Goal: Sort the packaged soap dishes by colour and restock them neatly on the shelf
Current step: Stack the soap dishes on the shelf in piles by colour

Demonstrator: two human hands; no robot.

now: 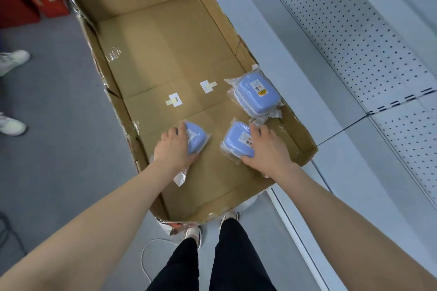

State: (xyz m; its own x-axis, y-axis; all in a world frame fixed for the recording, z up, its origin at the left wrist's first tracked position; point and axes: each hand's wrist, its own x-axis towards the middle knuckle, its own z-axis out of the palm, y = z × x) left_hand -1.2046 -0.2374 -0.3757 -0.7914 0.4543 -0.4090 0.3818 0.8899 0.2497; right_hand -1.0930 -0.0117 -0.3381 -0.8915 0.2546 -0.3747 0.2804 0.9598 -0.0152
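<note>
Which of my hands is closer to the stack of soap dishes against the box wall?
Right. The right hand sits just short of the stack; the left hand is farther off, across the box.

1. Your open cardboard box (pixel 165 38) rests on the grey floor (pixel 59 101).
2. On its bottom you have 3 bagged blue dishes: near-left dish (pixel 198 140), near-right dish (pixel 234 140), far-right dish (pixel 256 92) beside the right wall.
3. 2 white stickers (pixel 174 99) lie just beyond them.

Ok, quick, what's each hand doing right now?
Left hand: grips the near-left blue soap dish.
Right hand: grips the middle blue soap dish.
</note>
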